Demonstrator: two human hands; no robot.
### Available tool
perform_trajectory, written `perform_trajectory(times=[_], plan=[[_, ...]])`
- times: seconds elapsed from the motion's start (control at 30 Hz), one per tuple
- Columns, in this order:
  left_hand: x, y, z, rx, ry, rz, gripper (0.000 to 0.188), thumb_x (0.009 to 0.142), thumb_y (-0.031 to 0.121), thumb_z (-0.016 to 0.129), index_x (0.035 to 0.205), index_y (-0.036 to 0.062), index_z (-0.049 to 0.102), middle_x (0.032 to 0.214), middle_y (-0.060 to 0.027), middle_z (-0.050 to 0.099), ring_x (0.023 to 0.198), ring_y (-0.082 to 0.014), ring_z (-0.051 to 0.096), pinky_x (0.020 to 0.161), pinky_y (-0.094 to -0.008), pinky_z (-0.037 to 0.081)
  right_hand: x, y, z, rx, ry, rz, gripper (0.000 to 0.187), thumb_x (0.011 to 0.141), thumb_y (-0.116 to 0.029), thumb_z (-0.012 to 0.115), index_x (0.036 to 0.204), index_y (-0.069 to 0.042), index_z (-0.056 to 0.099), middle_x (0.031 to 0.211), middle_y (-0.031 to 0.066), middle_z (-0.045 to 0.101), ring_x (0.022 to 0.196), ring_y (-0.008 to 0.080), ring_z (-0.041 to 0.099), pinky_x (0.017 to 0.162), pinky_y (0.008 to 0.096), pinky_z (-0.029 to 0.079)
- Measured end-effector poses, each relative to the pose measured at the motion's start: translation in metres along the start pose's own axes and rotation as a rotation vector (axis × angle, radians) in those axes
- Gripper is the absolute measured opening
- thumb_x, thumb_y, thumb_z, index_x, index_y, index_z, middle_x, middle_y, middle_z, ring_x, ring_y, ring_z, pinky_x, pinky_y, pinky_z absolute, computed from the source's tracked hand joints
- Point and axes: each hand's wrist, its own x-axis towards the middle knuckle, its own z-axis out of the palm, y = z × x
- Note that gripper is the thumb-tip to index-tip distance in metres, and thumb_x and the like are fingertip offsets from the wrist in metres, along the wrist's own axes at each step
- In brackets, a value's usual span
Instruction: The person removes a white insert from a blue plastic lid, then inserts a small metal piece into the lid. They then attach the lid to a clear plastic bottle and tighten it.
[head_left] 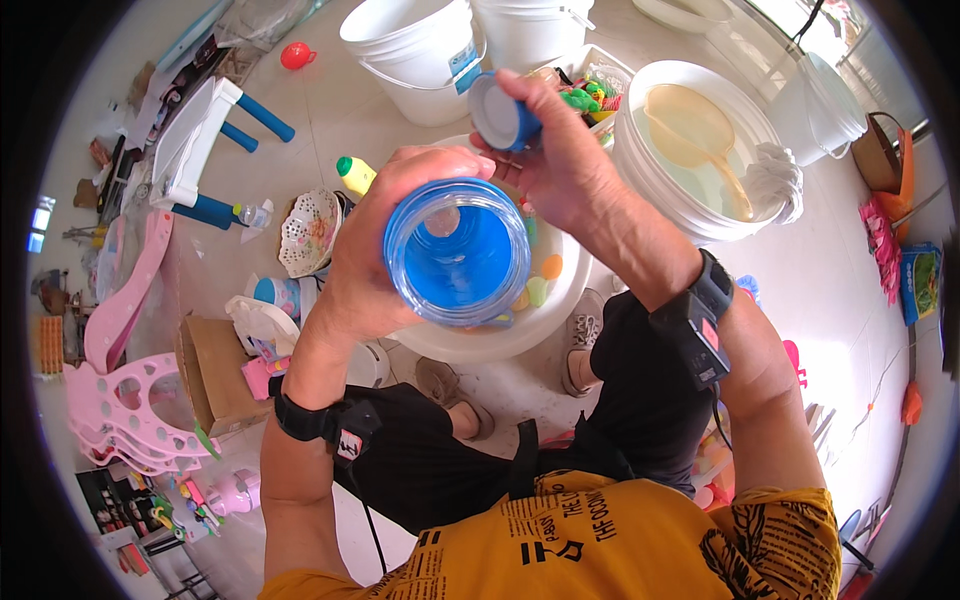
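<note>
My left hand (365,265) is wrapped round a clear-walled jar (457,250) with a blue inside, its round mouth turned up toward me. A pale round spot shows inside it; I cannot tell what that is. Just beyond the jar, my right hand (565,160) grips a blue cap (500,112) with a pale grey round face. The cap is apart from the jar's mouth. Beneath both hands stands a white basin (470,345), partly hidden, with several small coloured pieces in it.
At the right a white tub (660,215) of water holds a beige ladle (712,140), with a white cloth (782,180) over its rim. White buckets (415,85) stand at the back. A yellow bottle (355,175), cardboard box (225,375) and white stool (195,140) are at the left.
</note>
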Motion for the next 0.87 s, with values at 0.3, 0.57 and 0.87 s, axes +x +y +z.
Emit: perform_trajectory(times=[0.3,0.57,0.87], plan=[[0.056,0.033,0.025,0.023,-0.006,-0.141,0.088,0.06,0.016,0.096,0.135,0.004,0.05,0.124,-0.0109,0.064,0.113,-0.0231,0.064,0.098,-0.0357,0.052,-0.013,0.015,-0.006,0.118,-0.317,-0.002,0.029,0.091,-0.031,0.07,0.101,-0.004,0.069,0.097,0.0055,0.067,0.087,0.0144,0.062,0.079,0.0339,0.054],[0.176,0.025,0.092,0.034,-0.487,-0.385,0.083,0.071,0.055,0.084,0.125,-0.0019,0.054,0.101,-0.0193,0.071,0.093,-0.0283,0.071,0.083,-0.0382,0.056,-0.02,0.054,0.011,-0.287,-0.109,0.01,0.055,0.089,-0.037,0.072,0.128,-0.001,0.059,0.12,0.016,0.066,0.108,0.0256,0.064,0.09,0.0393,0.052],[0.235,-0.086,0.211,0.373,-1.141,-0.163,0.079,0.07,0.032,0.084,0.136,0.007,0.049,0.116,-0.0226,0.067,0.102,-0.0334,0.068,0.084,-0.0428,0.054,0.003,0.075,0.029,-0.511,-0.177,-0.166,0.053,0.086,-0.045,0.075,0.128,-0.016,0.062,0.118,0.0208,0.068,0.108,0.0339,0.067,0.102,0.0473,0.052]])
